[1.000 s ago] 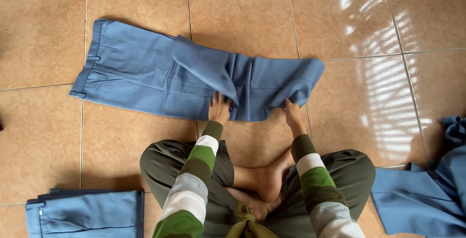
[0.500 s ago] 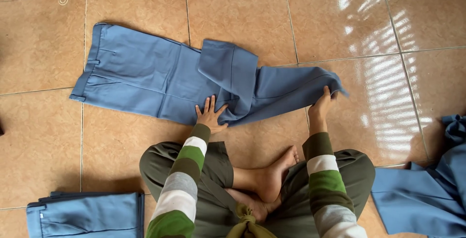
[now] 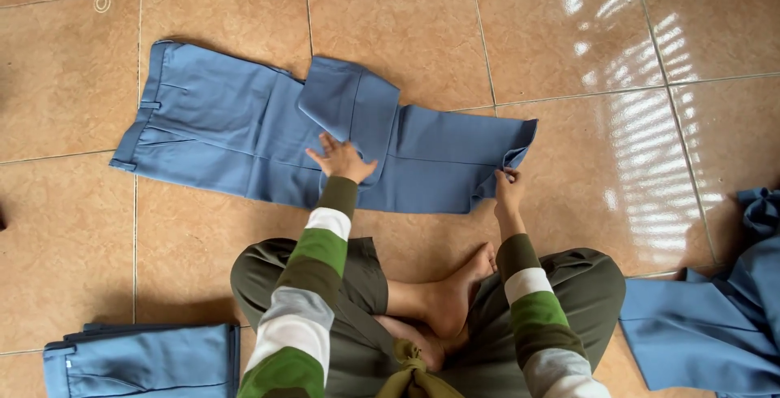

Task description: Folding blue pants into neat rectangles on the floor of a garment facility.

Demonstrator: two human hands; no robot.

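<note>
While the left hand [image 3: 345,160] presses flat and open on the blue trousers [image 3: 244,134] spread on the floor just ahead, the right hand [image 3: 508,187] pinches their hem, folding barely begun.

Blue trousers [image 3: 236,126]; green-white-grey striped sleeves [image 3: 313,272]; terracotta floor tiles [image 3: 406,16].

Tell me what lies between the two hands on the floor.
In the head view, only the blue trousers span between the left hand and the right hand: flat blue cloth.
</note>
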